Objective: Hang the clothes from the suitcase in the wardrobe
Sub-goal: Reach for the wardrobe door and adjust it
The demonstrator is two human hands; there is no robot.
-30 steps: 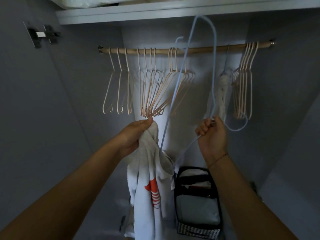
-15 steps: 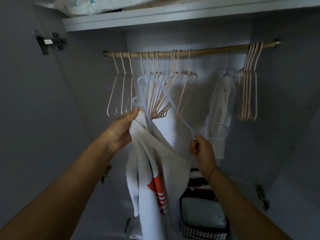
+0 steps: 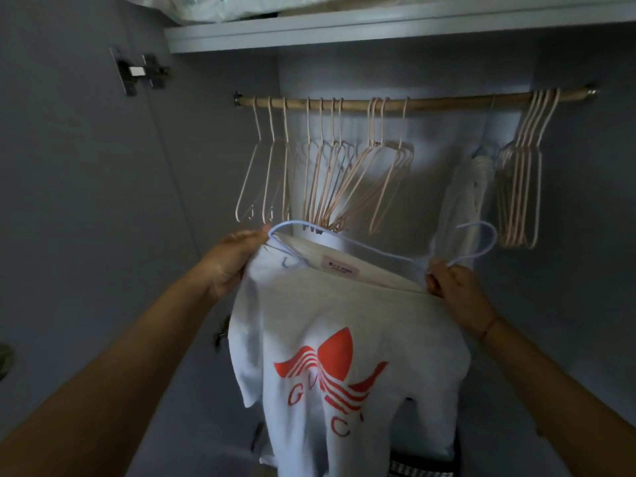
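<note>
A white T-shirt point(image 3: 347, 311) with a red-orange logo hangs spread between my hands in front of the open wardrobe. A pale blue wire hanger point(image 3: 364, 248) lies across its neck opening, one end tucked inside the left shoulder, its hook curling up at the right. My left hand point(image 3: 230, 259) grips the shirt's left shoulder and that end of the hanger. My right hand point(image 3: 451, 284) pinches the hanger near its hook, along with the shirt's right shoulder. Above, the wooden rail point(image 3: 440, 103) spans the wardrobe.
Several empty pink hangers point(image 3: 330, 180) crowd the rail's left half, and another bunch of pink hangers point(image 3: 519, 194) hangs at the right. A white garment point(image 3: 464, 201) hangs between them. A shelf point(image 3: 344, 32) sits above the rail. A black-trimmed basket point(image 3: 423, 466) stands below.
The shirt has opened from a bunched strip into a spread front. The blue hanger came down from an upright hold to lie across the neck. My hands moved apart.
</note>
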